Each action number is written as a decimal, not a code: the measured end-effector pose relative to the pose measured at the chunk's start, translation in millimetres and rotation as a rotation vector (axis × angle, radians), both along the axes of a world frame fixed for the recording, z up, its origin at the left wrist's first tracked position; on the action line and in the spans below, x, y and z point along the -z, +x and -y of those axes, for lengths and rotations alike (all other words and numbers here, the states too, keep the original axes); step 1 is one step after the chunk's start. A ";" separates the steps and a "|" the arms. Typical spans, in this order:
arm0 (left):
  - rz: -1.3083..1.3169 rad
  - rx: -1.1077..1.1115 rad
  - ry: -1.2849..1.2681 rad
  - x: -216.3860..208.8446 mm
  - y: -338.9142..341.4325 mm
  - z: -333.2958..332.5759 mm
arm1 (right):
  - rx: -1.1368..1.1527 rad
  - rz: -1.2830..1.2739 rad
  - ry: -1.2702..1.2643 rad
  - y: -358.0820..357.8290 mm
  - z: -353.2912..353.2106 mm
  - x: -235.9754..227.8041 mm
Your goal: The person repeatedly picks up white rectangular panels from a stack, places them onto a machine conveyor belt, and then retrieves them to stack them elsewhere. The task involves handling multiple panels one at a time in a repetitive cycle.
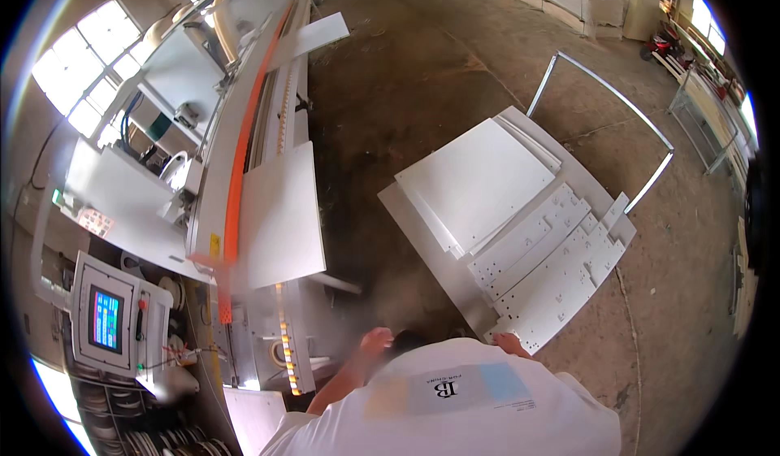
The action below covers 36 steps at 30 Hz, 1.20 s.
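- Head view: my left hand point(376, 340) is blurred, fingers seemingly half curled, with nothing visible in it; it is nearest the machine point(122, 204) on my left.
- My right hand point(510, 344) is at the near corner of the drilled white panels point(552, 285). My shirt point(455, 375) hides part of it, so I cannot tell how far open it is, or whether it grips or only touches.
- Those panels lie to my right on a larger board point(443, 265), stepped over one another beside a plain panel point(479, 184).
- Loose overlaps like these could slide or scrape if I dragged one corner alone.
- Another white panel point(280, 220) juts from the machine's side; a bump from my left arm might skew it.
- Turning without looking, I could knock the metal-tube frame point(617, 94).
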<state>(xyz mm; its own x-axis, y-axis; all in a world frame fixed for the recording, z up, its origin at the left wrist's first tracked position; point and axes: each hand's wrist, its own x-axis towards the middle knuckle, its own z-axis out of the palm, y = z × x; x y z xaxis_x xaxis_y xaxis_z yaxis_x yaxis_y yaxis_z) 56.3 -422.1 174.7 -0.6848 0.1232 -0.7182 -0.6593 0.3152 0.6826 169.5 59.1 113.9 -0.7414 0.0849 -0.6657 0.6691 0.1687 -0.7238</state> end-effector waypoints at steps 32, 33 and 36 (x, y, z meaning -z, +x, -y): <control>-0.010 0.731 -0.286 77.5 -160.6 100.1 | 0.701 0.171 0.372 -385.4 32.4 241.5; 0.041 0.725 -0.357 69.4 -159.5 103.0 | 0.663 0.191 0.326 -394.9 34.6 251.7; -0.213 0.823 -0.210 68.9 -138.2 155.0 | 0.814 0.244 0.057 -411.9 50.3 247.5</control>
